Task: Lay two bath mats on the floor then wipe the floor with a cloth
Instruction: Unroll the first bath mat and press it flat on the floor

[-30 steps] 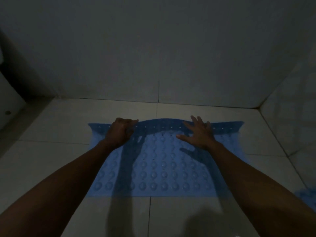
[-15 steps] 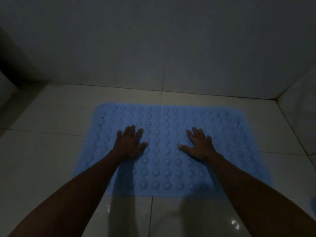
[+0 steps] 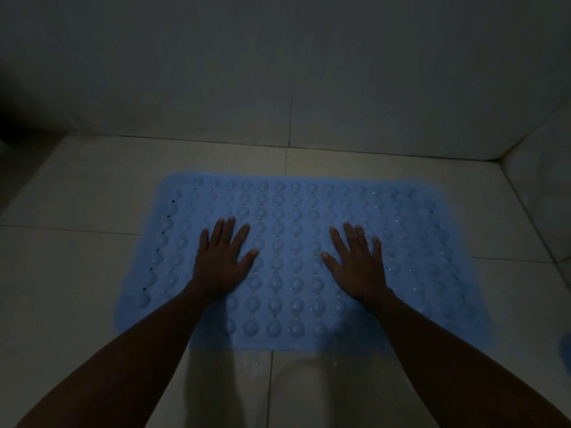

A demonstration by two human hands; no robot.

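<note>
A light blue bath mat (image 3: 293, 211) with rows of round bumps lies flat on the pale tiled floor (image 3: 77, 273), spread out in front of the far wall. My left hand (image 3: 221, 262) rests palm down on its left half, fingers spread. My right hand (image 3: 358, 265) presses flat on its right half, fingers spread too. Neither hand holds anything. A sliver of another blue thing (image 3: 566, 350) shows at the right edge; I cannot tell what it is. No cloth is in view.
A tiled wall (image 3: 290, 72) stands just beyond the mat, and a second wall (image 3: 543, 196) closes the right side. The room is dim. A dark recess (image 3: 12, 118) lies at the far left. Wet glints (image 3: 247, 361) show on the floor before the mat.
One second ago both hands were at the mat's raised far edge. The mat now lies fully flat, and both hands have come back to its middle, pressing palm down.
</note>
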